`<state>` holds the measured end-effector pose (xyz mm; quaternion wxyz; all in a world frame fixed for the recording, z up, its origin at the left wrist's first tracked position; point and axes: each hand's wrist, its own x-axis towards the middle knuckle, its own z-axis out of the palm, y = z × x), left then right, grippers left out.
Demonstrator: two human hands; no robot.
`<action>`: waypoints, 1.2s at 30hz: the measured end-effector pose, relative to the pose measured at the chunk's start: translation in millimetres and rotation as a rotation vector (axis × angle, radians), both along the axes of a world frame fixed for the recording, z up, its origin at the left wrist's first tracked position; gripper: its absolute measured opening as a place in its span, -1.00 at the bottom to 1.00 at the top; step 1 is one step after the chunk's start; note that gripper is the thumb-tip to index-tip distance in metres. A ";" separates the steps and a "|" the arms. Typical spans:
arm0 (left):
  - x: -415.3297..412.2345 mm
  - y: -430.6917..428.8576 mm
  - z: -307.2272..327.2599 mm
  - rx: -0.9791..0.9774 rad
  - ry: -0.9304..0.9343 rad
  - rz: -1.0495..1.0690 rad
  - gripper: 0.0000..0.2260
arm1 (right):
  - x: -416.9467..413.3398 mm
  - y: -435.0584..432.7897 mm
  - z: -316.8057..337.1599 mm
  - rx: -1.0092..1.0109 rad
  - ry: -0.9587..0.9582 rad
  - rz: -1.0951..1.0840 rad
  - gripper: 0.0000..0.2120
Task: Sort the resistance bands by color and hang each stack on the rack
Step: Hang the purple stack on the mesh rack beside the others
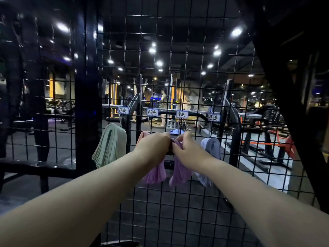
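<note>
A black wire grid rack (pixel 178 68) is faced, with four handwritten labels (pixel 152 112) clipped across it at about 12 o'clock from the hands. At 9 o'clock, a stack of green bands (pixel 110 145) is seen draped over a hook, hanging free. Next, at the middle, a pink stack (pixel 156 172) is partly hidden behind the left hand (pixel 153 145), whose fingers are curled shut at the top of the bands; which stack is pinched cannot be told. Just beside it, a purple stack (pixel 179 172) is gripped at its top fold by the closed fingers of the right hand (pixel 187 147), the two hands touching. At 3 o'clock, a pale blue stack (pixel 212 146) is hung. A gym floor is seen through the grid.
</note>
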<state>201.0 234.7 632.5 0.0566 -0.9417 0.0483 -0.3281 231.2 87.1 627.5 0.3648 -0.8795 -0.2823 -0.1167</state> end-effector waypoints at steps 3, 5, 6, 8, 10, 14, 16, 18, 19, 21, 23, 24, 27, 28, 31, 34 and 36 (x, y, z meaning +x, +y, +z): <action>9.0 -1.0 11.8 0.002 -0.021 0.042 -0.84 | 8.4 4.7 10.9 -0.015 -0.040 -0.018 -0.69; 18.1 -1.3 17.0 0.046 -0.043 0.055 -0.80 | 15.4 7.7 17.4 -0.008 -0.061 -0.022 -0.73; 23.0 -1.2 18.7 0.071 -0.051 0.057 -0.79 | 18.9 9.1 19.9 -0.019 -0.066 -0.034 -0.74; 32.2 0.1 21.2 0.109 -0.059 0.046 -0.78 | 27.4 12.4 22.5 -0.037 -0.066 -0.065 -0.76; 43.0 3.6 22.1 0.151 -0.062 0.035 -0.79 | 35.4 14.5 22.7 -0.048 -0.059 -0.089 -0.72; 64.9 14.3 26.3 0.338 -0.064 0.017 -0.82 | 48.3 16.8 20.1 -0.079 -0.028 -0.139 -0.57; 71.3 17.1 26.5 0.364 -0.039 0.016 -0.83 | 53.5 18.6 17.2 -0.074 -0.004 -0.152 -0.56; 74.8 16.7 23.4 0.267 -0.021 0.015 -0.87 | 57.9 20.7 14.3 -0.075 0.005 -0.174 -0.54; 76.9 16.5 20.9 0.209 -0.021 0.009 -0.89 | 60.6 21.6 12.5 -0.078 0.007 -0.185 -0.57; 82.7 15.1 16.0 0.153 -0.027 0.018 -0.91 | 65.1 23.3 9.0 -0.097 0.005 -0.212 -0.64; 87.4 14.4 13.8 0.118 -0.024 0.027 -0.91 | 69.3 24.6 4.8 -0.106 -0.006 -0.241 -0.67; 88.6 13.7 13.3 0.133 -0.018 0.028 -0.90 | 71.1 24.8 2.2 -0.100 -0.011 -0.247 -0.68; 85.8 9.4 10.7 0.152 -0.002 0.028 -0.89 | 72.7 23.1 -4.8 -0.083 0.005 -0.215 -0.70; 84.9 8.2 7.9 0.122 -0.009 0.014 -0.90 | 72.7 22.0 -7.6 -0.081 0.011 -0.203 -0.71; 84.2 4.9 -3.2 -0.004 -0.032 -0.057 -0.93 | 67.7 20.4 -15.3 -0.051 0.002 -0.191 -0.73; 85.5 3.7 -10.9 -0.071 -0.045 -0.128 -0.92 | 62.1 19.7 -23.6 0.002 -0.039 -0.179 -0.72; 85.2 3.9 -15.0 -0.079 -0.061 -0.150 -0.90 | 58.7 17.4 -27.6 -0.005 -0.078 -0.181 -0.74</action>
